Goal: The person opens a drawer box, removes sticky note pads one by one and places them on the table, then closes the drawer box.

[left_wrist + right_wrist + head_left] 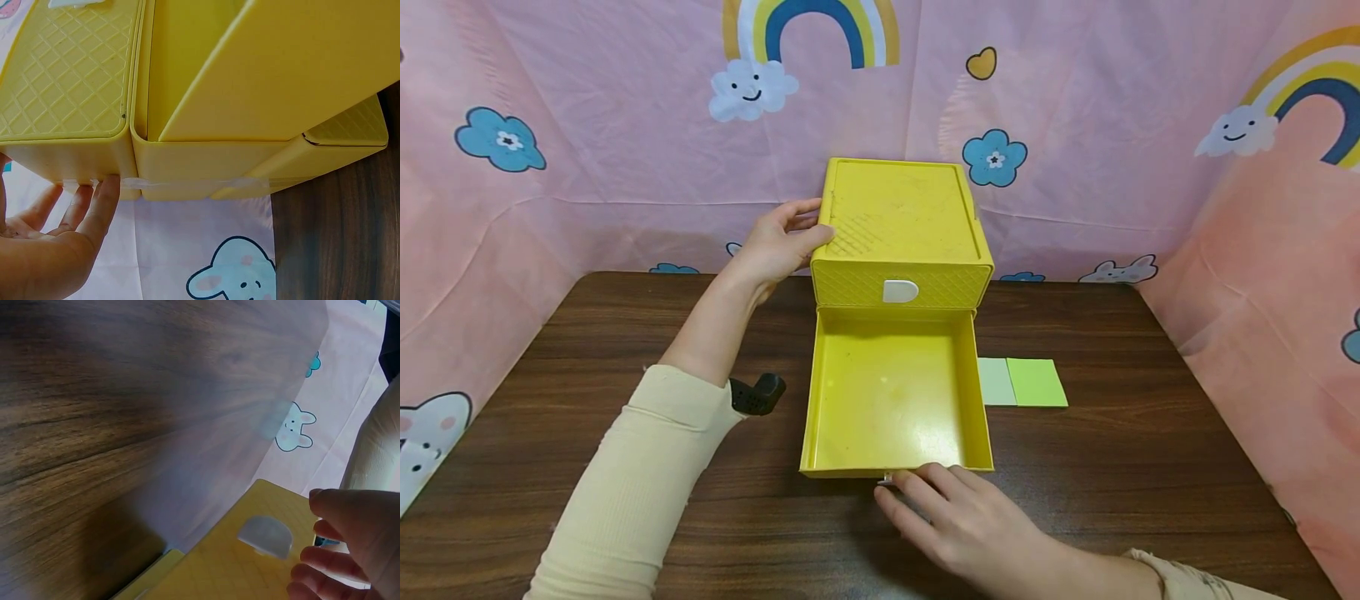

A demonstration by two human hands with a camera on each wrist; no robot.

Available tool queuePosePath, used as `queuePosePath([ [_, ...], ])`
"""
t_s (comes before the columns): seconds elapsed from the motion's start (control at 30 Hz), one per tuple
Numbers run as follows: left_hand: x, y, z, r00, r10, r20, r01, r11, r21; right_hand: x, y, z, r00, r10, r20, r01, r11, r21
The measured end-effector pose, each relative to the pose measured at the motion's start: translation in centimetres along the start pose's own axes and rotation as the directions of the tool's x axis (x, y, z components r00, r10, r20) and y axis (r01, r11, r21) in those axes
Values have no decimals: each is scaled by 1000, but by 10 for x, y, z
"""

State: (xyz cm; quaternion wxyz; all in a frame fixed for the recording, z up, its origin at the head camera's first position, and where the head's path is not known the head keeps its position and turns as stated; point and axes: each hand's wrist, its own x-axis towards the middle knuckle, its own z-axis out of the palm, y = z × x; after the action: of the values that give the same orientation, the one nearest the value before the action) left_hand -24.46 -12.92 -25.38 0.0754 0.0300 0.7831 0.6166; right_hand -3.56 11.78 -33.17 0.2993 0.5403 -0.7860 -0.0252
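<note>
A yellow plastic drawer unit [898,208] stands on the table, its upper drawer front closed and bearing a white handle [900,291]. Below that, a yellow drawer [887,392] is pulled out toward me. My left hand [782,242] steadies the unit's left side, thumb at the top edge; in the left wrist view its fairly straight fingers touch the side wall. My right hand [955,517] is at the right part of the pulled-out drawer's front rim, fingers loosely bent. The right wrist view shows that drawer's white handle [267,536] beside the fingers, not gripped.
A pale green paper square [997,382] and a bright green one [1037,382] lie right of the drawer. Another drawer front [350,128] sits lower in the unit. Pink patterned cloth [647,100] hangs around the dark wooden table [1120,483].
</note>
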Motion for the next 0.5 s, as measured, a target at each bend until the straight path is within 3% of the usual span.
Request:
queuePosePath([
  [0.5,1,0,0,1000,-7,-6,7,1000,-6,0,-8,10,999,-8,-41,0,984,-180],
])
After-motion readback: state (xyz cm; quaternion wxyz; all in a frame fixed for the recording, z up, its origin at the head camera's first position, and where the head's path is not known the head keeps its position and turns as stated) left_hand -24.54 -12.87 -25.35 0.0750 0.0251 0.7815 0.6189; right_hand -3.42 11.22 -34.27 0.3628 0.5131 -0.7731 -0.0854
